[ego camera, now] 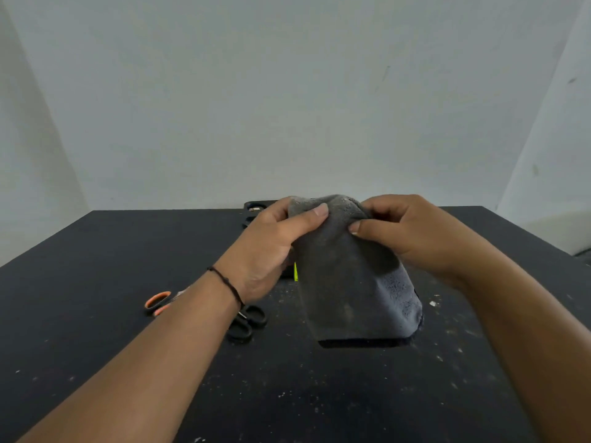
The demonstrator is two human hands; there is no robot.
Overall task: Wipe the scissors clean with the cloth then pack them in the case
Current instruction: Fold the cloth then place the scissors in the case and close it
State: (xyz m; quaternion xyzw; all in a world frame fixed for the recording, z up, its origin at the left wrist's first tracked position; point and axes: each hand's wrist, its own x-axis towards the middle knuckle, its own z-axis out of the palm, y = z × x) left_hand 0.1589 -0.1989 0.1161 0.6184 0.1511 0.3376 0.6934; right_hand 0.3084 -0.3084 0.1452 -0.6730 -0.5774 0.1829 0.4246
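A grey cloth (355, 282) hangs in the air above the black table (96, 251). My left hand (275, 247) grips its upper left part, thumb on top. My right hand (412, 231) pinches the upper right part. A thin yellow-green strip (295, 271) shows at the cloth's left edge, below my left hand; what it belongs to is hidden. On the table lie orange-handled scissors (157, 302), partly behind my left forearm, and black-handled scissors (248, 324) under my left wrist. The black case (254, 212) lies at the table's far edge, mostly hidden by my left hand.
White specks and dust are scattered over the table's middle and right. A pale wall rises right behind the far edge. The table's right edge drops to a light floor at the far right.
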